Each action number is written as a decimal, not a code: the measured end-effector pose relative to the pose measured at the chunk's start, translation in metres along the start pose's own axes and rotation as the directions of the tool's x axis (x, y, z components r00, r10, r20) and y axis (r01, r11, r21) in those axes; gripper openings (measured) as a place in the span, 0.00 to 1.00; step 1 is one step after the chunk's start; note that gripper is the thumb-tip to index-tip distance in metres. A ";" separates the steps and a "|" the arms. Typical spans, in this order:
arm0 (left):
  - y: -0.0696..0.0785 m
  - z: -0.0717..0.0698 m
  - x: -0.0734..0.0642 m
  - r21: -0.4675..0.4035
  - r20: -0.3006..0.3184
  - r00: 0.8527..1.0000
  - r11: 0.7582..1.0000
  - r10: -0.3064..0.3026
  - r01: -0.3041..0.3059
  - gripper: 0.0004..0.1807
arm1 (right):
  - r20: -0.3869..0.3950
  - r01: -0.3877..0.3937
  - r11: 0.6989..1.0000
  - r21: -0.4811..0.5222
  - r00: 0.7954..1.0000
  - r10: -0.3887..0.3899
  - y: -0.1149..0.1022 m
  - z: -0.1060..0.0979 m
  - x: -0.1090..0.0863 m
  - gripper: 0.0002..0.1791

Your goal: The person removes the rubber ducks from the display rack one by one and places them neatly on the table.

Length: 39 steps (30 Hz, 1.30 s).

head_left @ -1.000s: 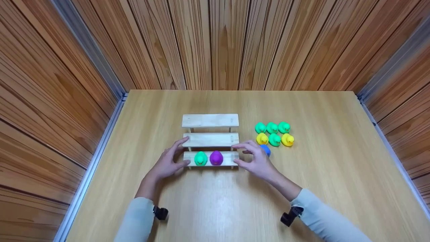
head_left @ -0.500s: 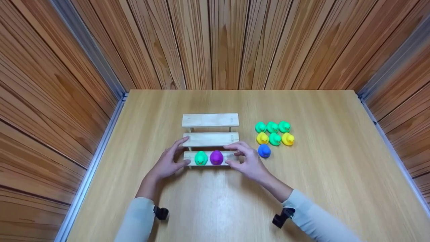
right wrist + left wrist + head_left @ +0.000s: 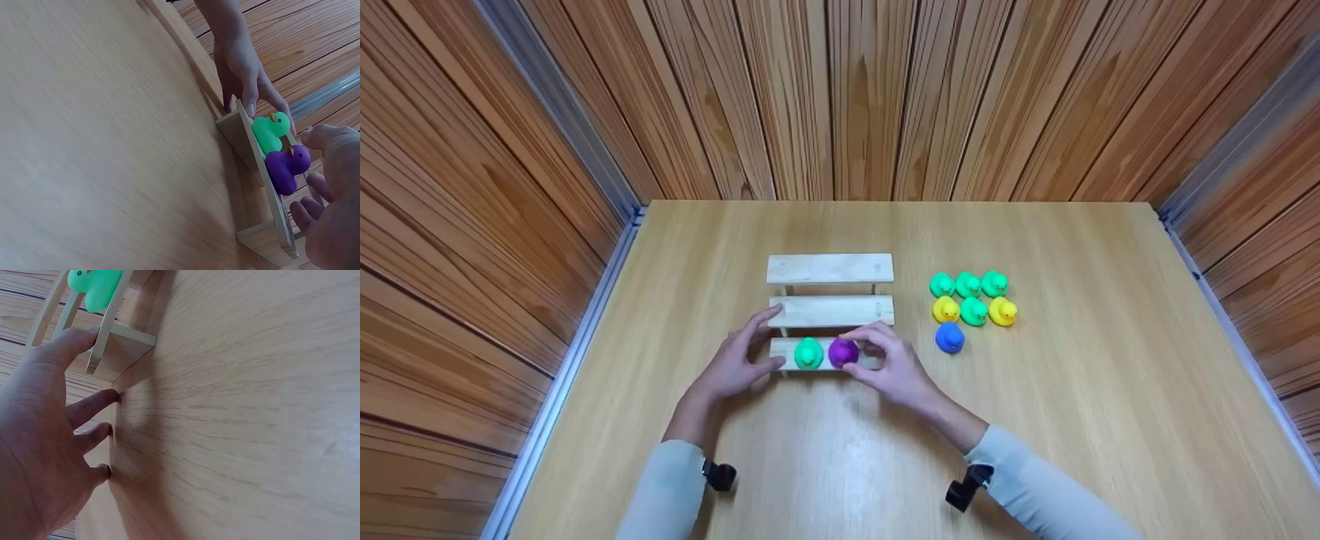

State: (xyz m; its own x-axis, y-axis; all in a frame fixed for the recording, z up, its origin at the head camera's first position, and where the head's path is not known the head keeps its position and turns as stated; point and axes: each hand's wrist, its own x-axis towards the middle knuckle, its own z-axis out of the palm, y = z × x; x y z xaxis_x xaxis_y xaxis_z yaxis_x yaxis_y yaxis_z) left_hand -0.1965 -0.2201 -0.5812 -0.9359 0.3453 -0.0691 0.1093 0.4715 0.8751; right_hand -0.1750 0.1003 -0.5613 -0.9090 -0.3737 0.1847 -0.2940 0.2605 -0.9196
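A small wooden stand with three white-topped steps holds a green rubber duck (image 3: 808, 353) and a purple rubber duck (image 3: 843, 352) on its lowest step (image 3: 778, 351). At the stand's left end is my left hand (image 3: 739, 364), its thumb against the lowest step's front edge and its index finger at the middle step (image 3: 832, 311). In the left wrist view its other fingers (image 3: 93, 437) are spread. My right hand (image 3: 896, 367) has thumb and index finger either side of the purple duck; in the right wrist view the hand (image 3: 337, 197) shows no plain pinch on that duck (image 3: 287, 169).
To the stand's right, several green ducks (image 3: 968, 284) and two yellow ducks (image 3: 1003, 311) stand in two rows on the table (image 3: 1080, 375). A blue duck (image 3: 950, 337) sits in front of them, near my right hand. Wood-panelled walls (image 3: 870, 105) surround the table.
My right hand has moved left along the lowest step, from its right end to the purple duck, uncovering the blue duck. The left hand and the ducks have stayed put.
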 end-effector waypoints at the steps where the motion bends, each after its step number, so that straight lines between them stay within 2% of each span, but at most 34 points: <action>1: 0.000 0.000 0.000 0.001 -0.001 1.000 1.000 -0.005 0.005 0.48 | 0.001 0.000 1.000 0.001 1.000 0.000 0.001 0.001 0.001 0.20; 7: 0.001 -0.001 -0.001 -0.003 -0.003 1.000 1.000 -0.031 0.031 0.48 | -0.003 -0.014 1.000 0.003 1.000 0.014 0.002 0.009 0.003 0.18; 13: -0.001 -0.001 -0.002 0.000 0.000 1.000 1.000 -0.020 0.020 0.48 | -0.026 -0.033 0.999 -0.014 0.999 0.032 0.001 0.014 0.002 0.17; 21: -0.001 0.000 -0.002 0.002 -0.005 0.999 0.999 -0.035 0.035 0.48 | -0.040 -0.040 0.999 -0.015 0.998 0.040 0.002 0.017 0.002 0.16; 29: -0.002 0.001 0.000 0.007 -0.014 1.000 1.000 -0.012 0.012 0.49 | -0.053 0.004 1.000 -0.012 0.999 -0.005 0.004 0.018 0.004 0.15; 39: 0.001 0.001 0.000 0.006 -0.010 1.000 1.000 -0.029 0.029 0.48 | -0.048 -0.019 1.000 0.002 0.999 0.019 0.002 0.016 0.003 0.15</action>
State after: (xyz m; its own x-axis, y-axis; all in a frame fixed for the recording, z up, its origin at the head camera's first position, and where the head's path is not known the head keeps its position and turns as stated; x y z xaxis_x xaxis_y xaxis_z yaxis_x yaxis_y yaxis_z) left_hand -0.1964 -0.2191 -0.5806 -0.9421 0.3234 -0.0892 0.0843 0.4857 0.8701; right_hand -0.1730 0.0851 -0.5680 -0.9276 -0.3254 0.1837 -0.2762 0.2659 -0.9236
